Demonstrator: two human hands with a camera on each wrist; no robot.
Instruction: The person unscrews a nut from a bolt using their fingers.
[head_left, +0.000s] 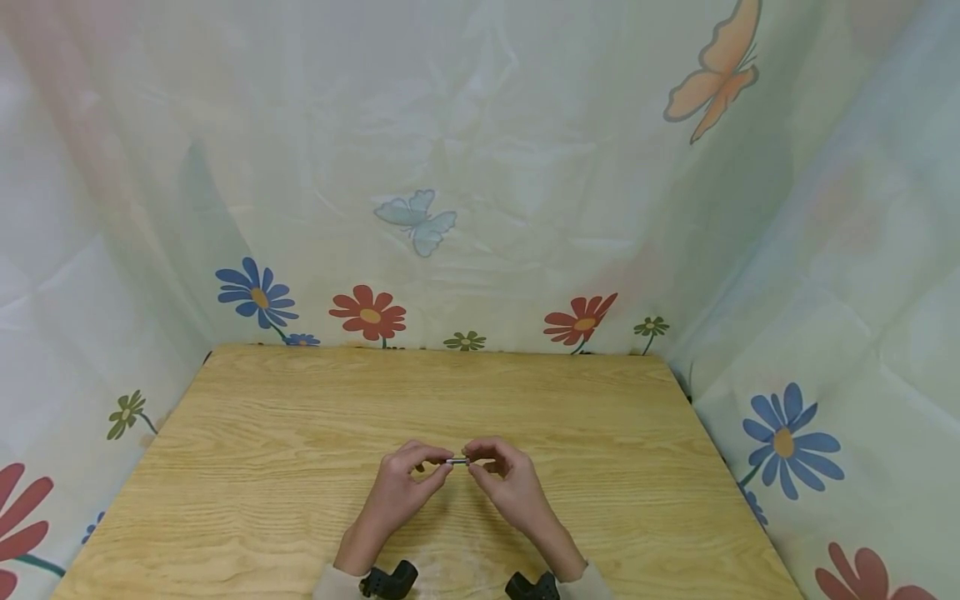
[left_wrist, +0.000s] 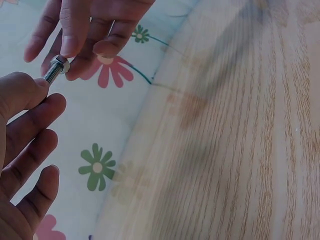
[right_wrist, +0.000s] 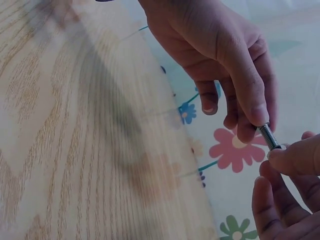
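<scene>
A small metal bolt (head_left: 457, 461) with a threaded shank (left_wrist: 51, 75) is held level between both hands, above the wooden table. My left hand (head_left: 397, 492) pinches the shank's left end between thumb and forefinger, its other fingers loosely bent. At the opposite end is a hexagonal metal part (left_wrist: 60, 63), where the thumb and fingers of my right hand (head_left: 517, 492) grip. In the right wrist view, the right thumb (right_wrist: 295, 157) partly covers that hexagonal end, while a short length of bare thread shows between the two hands.
Under the hands lies a light wood-grain table (head_left: 262, 467). A pale cloth (head_left: 487, 150) printed with flowers and butterflies rises behind it and along both sides. Black devices sit on the left wrist (head_left: 390, 579) and right wrist (head_left: 534, 587).
</scene>
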